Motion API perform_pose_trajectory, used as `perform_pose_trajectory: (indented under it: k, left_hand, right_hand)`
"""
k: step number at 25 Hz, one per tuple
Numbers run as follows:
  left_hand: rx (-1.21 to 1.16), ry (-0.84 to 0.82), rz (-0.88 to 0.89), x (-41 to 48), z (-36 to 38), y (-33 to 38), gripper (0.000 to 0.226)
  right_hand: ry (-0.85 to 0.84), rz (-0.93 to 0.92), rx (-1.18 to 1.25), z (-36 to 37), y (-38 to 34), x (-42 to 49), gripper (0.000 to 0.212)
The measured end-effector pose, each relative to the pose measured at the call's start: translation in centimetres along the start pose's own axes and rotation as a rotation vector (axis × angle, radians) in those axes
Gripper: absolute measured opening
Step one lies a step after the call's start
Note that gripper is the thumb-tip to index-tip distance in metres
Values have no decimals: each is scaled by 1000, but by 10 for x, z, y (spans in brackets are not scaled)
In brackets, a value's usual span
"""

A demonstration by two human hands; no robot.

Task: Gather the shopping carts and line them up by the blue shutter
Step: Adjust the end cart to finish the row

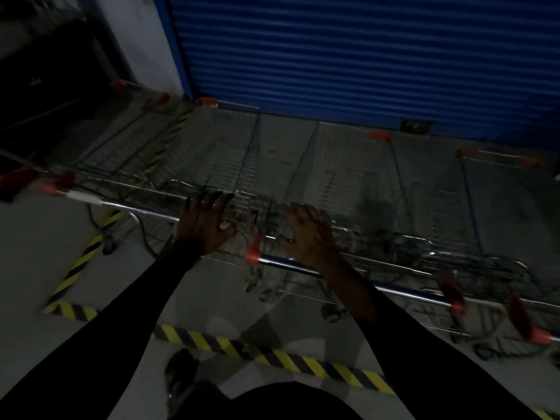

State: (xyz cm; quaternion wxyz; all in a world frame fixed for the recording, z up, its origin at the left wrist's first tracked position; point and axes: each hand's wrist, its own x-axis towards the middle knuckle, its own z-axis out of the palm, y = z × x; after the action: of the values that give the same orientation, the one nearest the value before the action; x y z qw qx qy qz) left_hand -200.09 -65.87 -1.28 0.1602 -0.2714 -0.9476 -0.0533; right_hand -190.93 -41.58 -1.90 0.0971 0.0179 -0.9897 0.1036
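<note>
Standing behind the hazard tape (272, 357) on the grey floor (36, 268), I faced a row of wire shopping carts (348, 177) parked nose-in toward the blue shutter (363, 56), their baskets side by side in dim light. At far left one cart's handle with red end caps (54, 184) was smeared by motion blur. My left hand (206, 221) lay with fingers spread over the chrome handle bar (136, 209) of the left cart (188, 153), palm down and not closed around it. Just beside it, my right hand (306, 234) was splayed the same way over the neighbouring cart's blue-and-chrome handle (394, 291), near its red cap (253, 256); whether either palm actually touched metal I could not tell. Further right, more carts (485, 189) stood close to the shutter's bottom edge. My shoe (180, 374) showed below, this side of the tape.
</note>
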Motion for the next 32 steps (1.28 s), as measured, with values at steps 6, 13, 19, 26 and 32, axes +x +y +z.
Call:
perform_pose_trajectory:
  k: [6, 13, 19, 26, 32]
  left_hand:
    - [-29, -107, 4, 10, 5, -193, 75]
    - [-85, -352, 64, 5, 16, -337, 86]
    - [1, -593, 179, 16, 31, -361, 47]
    - [84, -554, 252, 47, 49, -355, 42]
    - [-39, -645, 207, 110, 71, -354, 64]
  right_hand:
    - [135, -10, 49, 61, -159, 112, 65]
    - [-200, 178, 118, 121, -280, 174, 74]
    - [-384, 267, -51, 122, -286, 181, 46]
    - [-409, 354, -268, 122, -280, 200, 40]
    - [-441, 380, -332, 124, -253, 246, 42]
